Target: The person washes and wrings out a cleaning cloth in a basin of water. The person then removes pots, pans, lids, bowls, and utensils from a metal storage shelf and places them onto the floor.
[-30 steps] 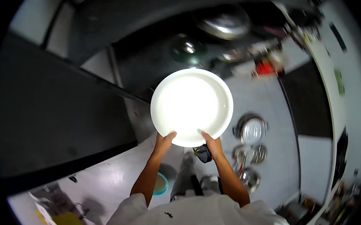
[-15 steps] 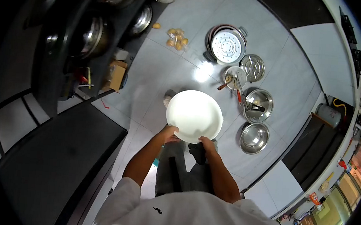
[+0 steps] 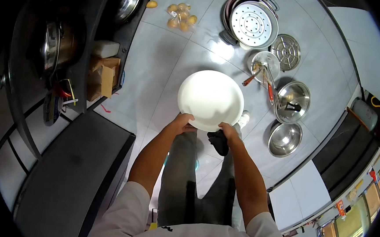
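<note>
A wide white basin [image 3: 210,98] is held out in front of my legs, its inside facing up. My left hand [image 3: 183,123] grips the near left of its rim, thumb on top and fingers underneath. On the near right of the rim, my right hand [image 3: 228,132] is closed in the same way. A crumpled black cloth [image 3: 218,143] hangs below the right hand, apparently held in it together with the rim. The undersides of both hands are partly hidden by the basin.
On the tiled floor ahead are a bag of potatoes [image 3: 179,17], stacked pots with a steamer tray [image 3: 250,25], a round rack [image 3: 286,52], a container of utensils [image 3: 258,61] and two steel bowls [image 3: 307,98]. Dark shelving with a cardboard box [image 3: 106,81] stands left; white cabinets [image 3: 301,192] stand right.
I have stepped forward with the basin still in both hands. A shoe now shows right of the basin, and the floor items and shelves have shifted in view.
</note>
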Action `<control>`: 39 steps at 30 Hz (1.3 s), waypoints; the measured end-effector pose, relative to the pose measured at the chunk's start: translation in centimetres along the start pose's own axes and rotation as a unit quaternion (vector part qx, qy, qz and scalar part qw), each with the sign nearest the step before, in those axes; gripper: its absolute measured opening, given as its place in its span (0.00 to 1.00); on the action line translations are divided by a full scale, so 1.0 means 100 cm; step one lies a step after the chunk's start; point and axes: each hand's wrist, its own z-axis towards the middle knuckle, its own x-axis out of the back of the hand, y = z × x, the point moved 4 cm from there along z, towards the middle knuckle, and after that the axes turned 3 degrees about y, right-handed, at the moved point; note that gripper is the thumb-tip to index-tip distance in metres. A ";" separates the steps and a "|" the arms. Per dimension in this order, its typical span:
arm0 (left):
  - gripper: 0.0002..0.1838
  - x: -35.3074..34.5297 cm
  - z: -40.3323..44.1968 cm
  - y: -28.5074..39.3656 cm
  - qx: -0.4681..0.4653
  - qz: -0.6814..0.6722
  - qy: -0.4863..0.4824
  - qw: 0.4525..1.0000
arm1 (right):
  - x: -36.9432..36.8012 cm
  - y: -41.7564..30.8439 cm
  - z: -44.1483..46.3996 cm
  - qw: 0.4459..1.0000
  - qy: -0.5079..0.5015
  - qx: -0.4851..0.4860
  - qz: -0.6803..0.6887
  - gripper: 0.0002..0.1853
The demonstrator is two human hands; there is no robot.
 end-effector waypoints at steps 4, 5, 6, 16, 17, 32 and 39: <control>0.30 0.016 0.038 0.034 -0.014 -0.015 0.033 0.999 | -0.025 -0.020 0.057 0.999 0.028 0.006 -0.031 0.22; 0.31 0.019 0.052 0.047 -0.003 -0.007 0.040 0.999 | -0.033 -0.034 0.069 0.998 0.042 0.005 -0.048 0.22; 0.31 0.022 0.064 0.059 0.008 -0.001 0.047 0.999 | -0.041 -0.055 0.075 0.998 0.032 0.003 -0.054 0.22; 0.30 0.028 0.174 0.147 -0.069 -0.027 0.094 0.993 | -0.080 -0.150 0.170 0.999 -0.015 -0.008 -0.031 0.27; 0.30 0.029 0.184 0.152 -0.076 -0.025 0.106 0.991 | -0.083 -0.153 0.181 1.000 -0.024 0.004 -0.018 0.27; 0.31 0.035 0.249 0.155 -0.220 -0.038 0.250 0.942 | -0.088 -0.170 0.261 0.988 -0.028 0.126 -0.079 0.36; 0.30 0.034 0.276 0.169 -0.206 0.009 0.364 0.908 | -0.078 -0.169 0.233 0.956 -0.003 0.162 -0.243 0.34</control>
